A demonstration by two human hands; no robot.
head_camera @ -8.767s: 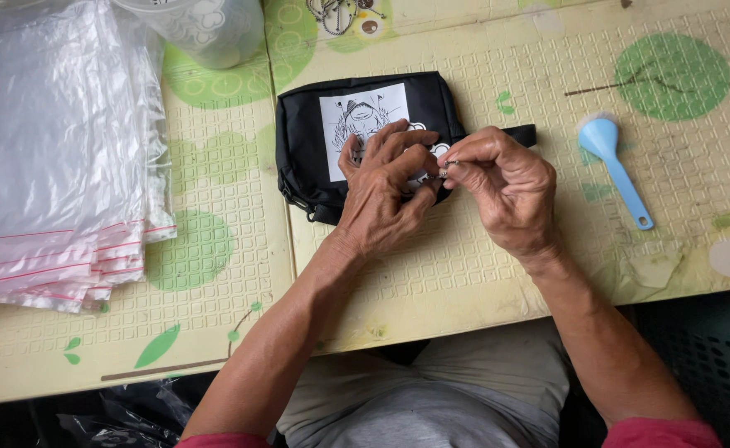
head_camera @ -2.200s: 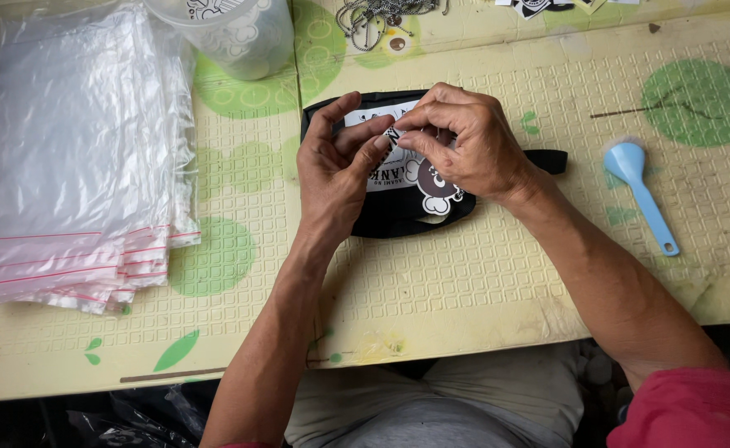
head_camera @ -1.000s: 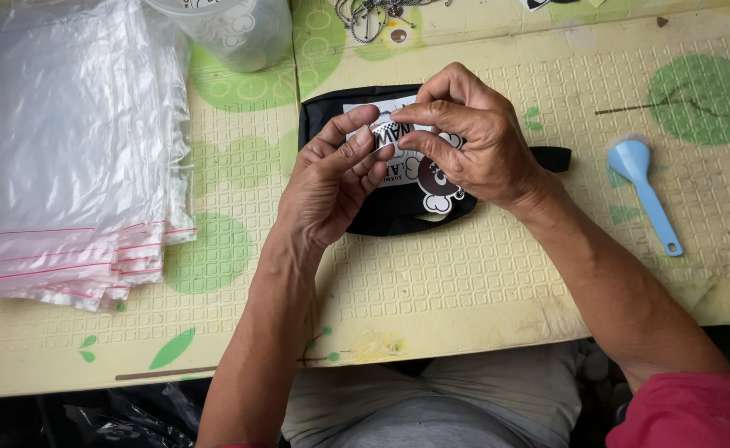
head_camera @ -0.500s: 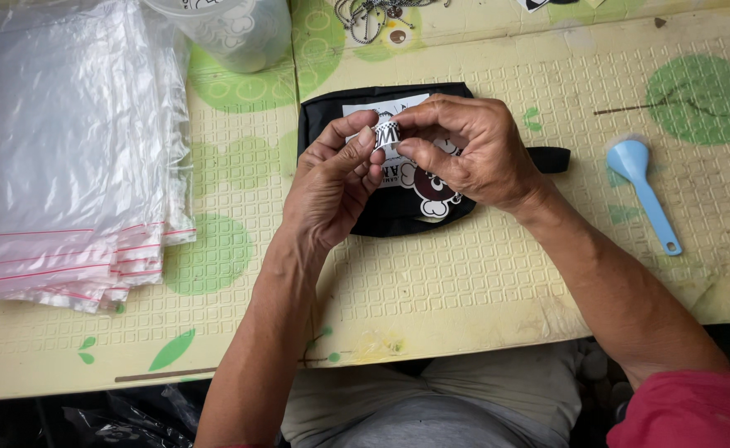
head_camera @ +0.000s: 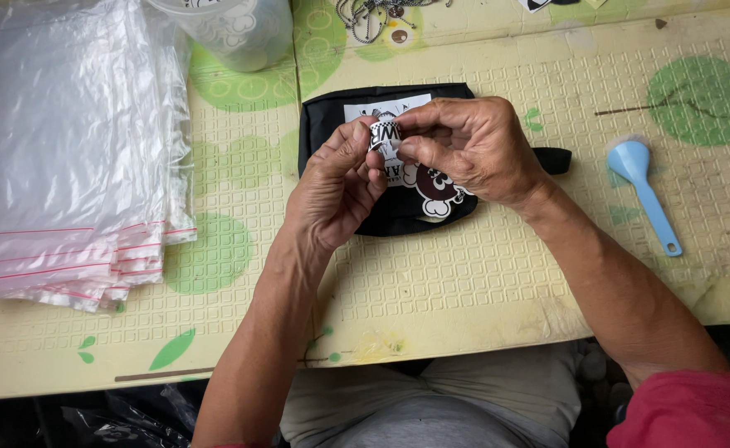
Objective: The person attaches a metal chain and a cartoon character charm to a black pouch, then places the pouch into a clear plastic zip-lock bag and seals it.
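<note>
Table (head_camera: 481,282): pale yellow embossed mat with green dots, fills most of the view. Stack of clear zip bags (head_camera: 66,158) with red seal lines, far left, well apart from the hands. Clear plastic cup (head_camera: 236,29) at the top edge, a tangle of metal chain (head_camera: 365,12) beside it. Black pouch (head_camera: 381,211) lies flat at centre, cartoon print and white label face up, directly under both hands. Blue plastic scoop (head_camera: 643,187) to the right, untouched.

Left hand (head_camera: 336,187) and right hand (head_camera: 473,149) meet above the pouch's upper half, fingertips pinched together on a small black-and-white tag (head_camera: 385,134). Both hands are grasping it; neither looks to rest on the pouch. Tag sits between the two sets of fingertips, just over the pouch's white label. Can't tell whether it's attached to the pouch or loose: fingers hide the join.

My read on doing this well: fine two-handed fiddling, so keep the pinch close to the tag's edges, keep it low over the pouch so a slip lands on fabric, and leave the pouch flat
</note>
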